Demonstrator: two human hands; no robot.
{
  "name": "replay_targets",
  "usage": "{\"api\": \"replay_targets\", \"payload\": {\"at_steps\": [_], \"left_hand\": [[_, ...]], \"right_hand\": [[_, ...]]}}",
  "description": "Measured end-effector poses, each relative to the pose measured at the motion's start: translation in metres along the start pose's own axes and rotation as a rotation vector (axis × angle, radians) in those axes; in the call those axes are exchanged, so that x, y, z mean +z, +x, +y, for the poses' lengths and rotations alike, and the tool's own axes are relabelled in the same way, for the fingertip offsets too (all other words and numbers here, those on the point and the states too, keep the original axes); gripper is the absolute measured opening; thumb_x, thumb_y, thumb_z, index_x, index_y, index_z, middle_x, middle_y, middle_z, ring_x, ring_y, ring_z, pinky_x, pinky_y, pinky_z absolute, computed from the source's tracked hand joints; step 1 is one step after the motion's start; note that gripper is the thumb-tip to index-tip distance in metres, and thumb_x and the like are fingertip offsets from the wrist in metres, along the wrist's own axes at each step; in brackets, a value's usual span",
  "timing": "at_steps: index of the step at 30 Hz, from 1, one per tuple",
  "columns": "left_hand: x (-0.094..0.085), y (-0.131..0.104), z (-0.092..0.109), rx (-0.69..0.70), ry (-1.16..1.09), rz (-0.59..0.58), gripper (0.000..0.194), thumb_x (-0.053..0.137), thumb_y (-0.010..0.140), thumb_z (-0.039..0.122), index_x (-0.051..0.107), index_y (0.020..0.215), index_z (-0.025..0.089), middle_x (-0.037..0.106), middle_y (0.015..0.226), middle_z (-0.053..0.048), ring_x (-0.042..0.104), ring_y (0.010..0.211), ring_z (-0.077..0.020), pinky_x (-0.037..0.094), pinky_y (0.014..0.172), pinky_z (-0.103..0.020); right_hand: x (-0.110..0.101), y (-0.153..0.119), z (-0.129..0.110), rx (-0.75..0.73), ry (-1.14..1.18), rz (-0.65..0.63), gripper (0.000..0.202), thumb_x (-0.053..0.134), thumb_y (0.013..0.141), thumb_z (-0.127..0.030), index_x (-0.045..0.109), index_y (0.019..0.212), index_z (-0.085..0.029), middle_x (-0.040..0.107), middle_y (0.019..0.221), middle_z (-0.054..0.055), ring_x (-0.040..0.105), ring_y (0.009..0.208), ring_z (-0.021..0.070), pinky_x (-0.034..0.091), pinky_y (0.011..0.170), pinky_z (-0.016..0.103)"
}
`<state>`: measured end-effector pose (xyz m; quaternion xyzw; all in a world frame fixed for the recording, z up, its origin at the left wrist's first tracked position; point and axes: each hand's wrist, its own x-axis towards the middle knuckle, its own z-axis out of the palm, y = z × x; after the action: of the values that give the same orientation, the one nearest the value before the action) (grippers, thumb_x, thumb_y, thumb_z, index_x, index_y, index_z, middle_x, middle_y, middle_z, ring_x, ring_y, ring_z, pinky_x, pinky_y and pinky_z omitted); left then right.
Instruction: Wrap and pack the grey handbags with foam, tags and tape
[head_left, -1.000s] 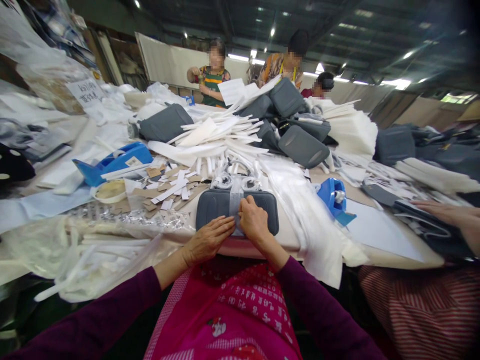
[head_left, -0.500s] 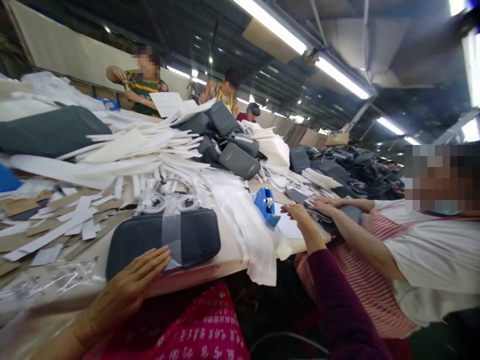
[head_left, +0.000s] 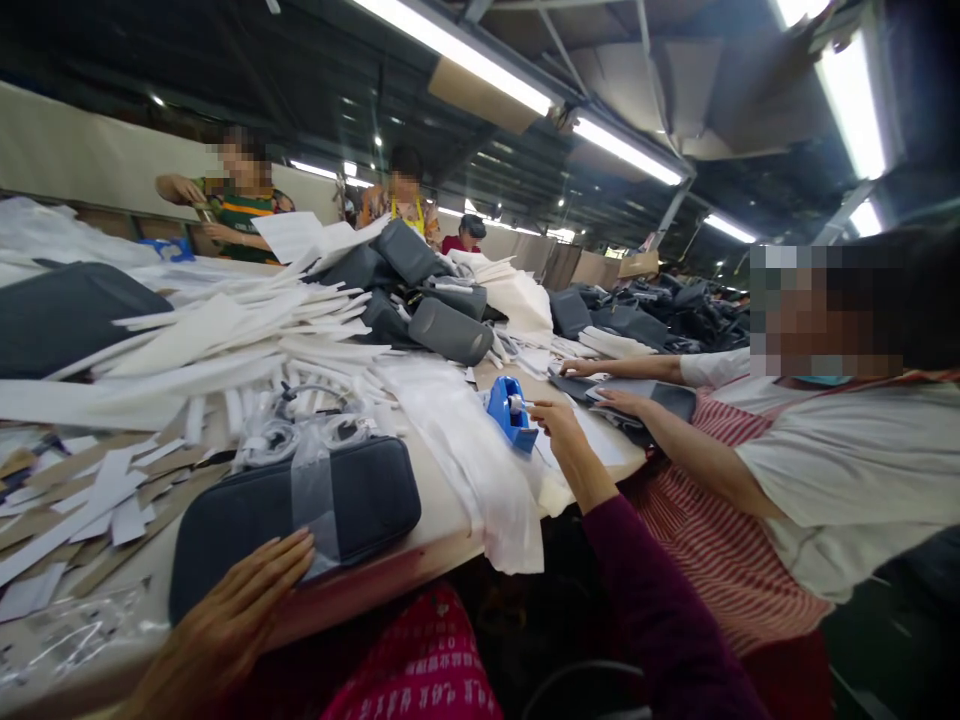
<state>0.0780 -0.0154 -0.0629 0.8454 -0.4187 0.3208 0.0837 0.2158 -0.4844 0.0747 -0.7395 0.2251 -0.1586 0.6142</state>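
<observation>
My left hand (head_left: 236, 600) lies with outstretched fingers on the near side of a dark grey zippered case (head_left: 375, 490). Its fingertips touch a strip of clear tape or film (head_left: 313, 500) that runs across the case. Bundled white cables (head_left: 274, 440) in clear plastic sit against the case's back edge, by the strip. My right hand (head_left: 566, 440) reaches to a blue tape dispenser (head_left: 514, 415), its index finger extended at the tape roll. The fingers look apart, and I see nothing held in them.
White foam sheets (head_left: 465, 440) hang over the table edge (head_left: 390, 590). Cardboard and paper strips (head_left: 112, 490) lie at left, with heaped foam pieces and grey cases (head_left: 450, 330) behind. At right, a co-worker in a striped apron (head_left: 697, 500) handles grey pieces; other people stand across the table.
My right hand has moved closer to the tape dispenser, its fingertips now at the roll. My left hand stays on the case. The whole view has shifted a little.
</observation>
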Motion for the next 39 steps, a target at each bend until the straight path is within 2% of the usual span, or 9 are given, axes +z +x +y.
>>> {"api": "replay_targets", "payload": {"at_steps": [7, 13, 18, 20, 22, 24, 29, 34, 39], "left_hand": [[0.008, -0.006, -0.001, -0.032, -0.029, -0.002, 0.063, 0.043, 0.087, 0.011, 0.037, 0.148, 0.026, 0.054, 0.141, -0.004, 0.051, 0.130, -0.0206, 0.040, 0.112, -0.035], [0.008, -0.005, -0.001, -0.034, -0.014, -0.006, 0.063, 0.042, 0.088, 0.010, 0.034, 0.149, 0.026, 0.052, 0.143, -0.004, 0.049, 0.131, -0.0216, 0.040, 0.112, -0.038], [-0.006, 0.005, 0.015, -0.090, -0.014, -0.024, 0.059, 0.042, 0.088, 0.005, 0.041, 0.144, 0.021, 0.053, 0.142, -0.007, 0.047, 0.133, -0.0205, 0.041, 0.113, -0.039], [-0.013, 0.010, 0.022, -0.114, -0.036, -0.040, 0.054, 0.041, 0.089, 0.003, 0.046, 0.140, 0.018, 0.055, 0.139, -0.009, 0.046, 0.134, -0.0200, 0.041, 0.113, -0.040], [-0.017, 0.014, 0.026, -0.136, -0.053, -0.057, 0.049, 0.042, 0.090, 0.004, 0.048, 0.137, 0.015, 0.056, 0.137, -0.011, 0.044, 0.135, -0.0203, 0.040, 0.113, -0.042], [-0.019, 0.016, 0.028, -0.162, -0.074, -0.073, 0.048, 0.042, 0.090, 0.004, 0.048, 0.136, 0.013, 0.057, 0.136, -0.012, 0.043, 0.136, -0.0212, 0.040, 0.113, -0.044], [-0.021, 0.016, 0.033, -0.195, -0.089, -0.072, 0.047, 0.041, 0.089, 0.003, 0.049, 0.134, 0.014, 0.058, 0.134, -0.012, 0.045, 0.134, -0.0211, 0.042, 0.112, -0.045], [-0.018, 0.015, 0.033, -0.203, -0.078, -0.018, 0.043, 0.045, 0.089, 0.005, 0.052, 0.130, 0.013, 0.062, 0.128, -0.013, 0.050, 0.129, -0.0221, 0.045, 0.110, -0.044], [-0.018, 0.015, 0.033, -0.249, -0.111, -0.037, 0.050, 0.043, 0.089, 0.006, 0.043, 0.139, 0.013, 0.056, 0.136, -0.015, 0.048, 0.131, -0.0219, 0.045, 0.109, -0.044]], "right_hand": [[-0.016, -0.060, 0.045, -0.028, 0.112, 0.012, 0.043, 0.071, 0.052, -0.039, 0.062, 0.085, -0.012, 0.053, 0.053, -0.003, 0.042, 0.048, 0.0086, 0.028, 0.048, 0.022], [-0.010, -0.061, 0.070, -0.068, 0.013, 0.096, 0.036, 0.070, 0.052, -0.047, 0.065, 0.067, -0.015, 0.051, 0.052, -0.002, 0.041, 0.049, 0.0100, 0.031, 0.049, 0.025], [-0.045, -0.078, 0.055, -0.154, -0.265, 0.141, 0.015, 0.067, 0.060, -0.032, 0.068, 0.063, -0.018, 0.054, 0.055, 0.000, 0.045, 0.058, 0.0159, 0.033, 0.059, 0.029], [-0.047, -0.089, 0.030, -0.385, -0.619, 0.132, 0.013, 0.063, 0.069, -0.029, 0.071, 0.070, -0.019, 0.055, 0.059, 0.002, 0.046, 0.062, 0.0178, 0.030, 0.062, 0.031], [-0.028, -0.105, -0.005, -0.764, -1.001, -0.055, 0.015, 0.059, 0.076, -0.026, 0.073, 0.076, -0.020, 0.061, 0.067, 0.005, 0.052, 0.070, 0.0204, 0.030, 0.066, 0.032], [0.010, -0.129, -0.044, -1.091, -1.161, -0.432, 0.018, 0.055, 0.081, -0.020, 0.071, 0.074, -0.021, 0.066, 0.073, 0.005, 0.056, 0.080, 0.0209, 0.032, 0.074, 0.032], [0.132, -0.204, -0.094, -1.351, -1.275, -1.278, 0.020, 0.056, 0.079, -0.013, 0.072, 0.073, -0.021, 0.072, 0.079, 0.003, 0.061, 0.080, 0.0166, 0.033, 0.081, 0.031], [0.213, -0.223, -0.063, -1.405, -1.482, -1.390, 0.019, 0.055, 0.081, -0.011, 0.073, 0.081, -0.016, 0.074, 0.087, 0.010, 0.065, 0.080, 0.0201, 0.036, 0.087, 0.037], [0.236, -0.216, -0.045, -1.543, -1.481, -1.344, 0.021, 0.052, 0.086, -0.013, 0.072, 0.090, -0.011, 0.073, 0.091, 0.015, 0.066, 0.086, 0.0243, 0.037, 0.090, 0.041]]}}
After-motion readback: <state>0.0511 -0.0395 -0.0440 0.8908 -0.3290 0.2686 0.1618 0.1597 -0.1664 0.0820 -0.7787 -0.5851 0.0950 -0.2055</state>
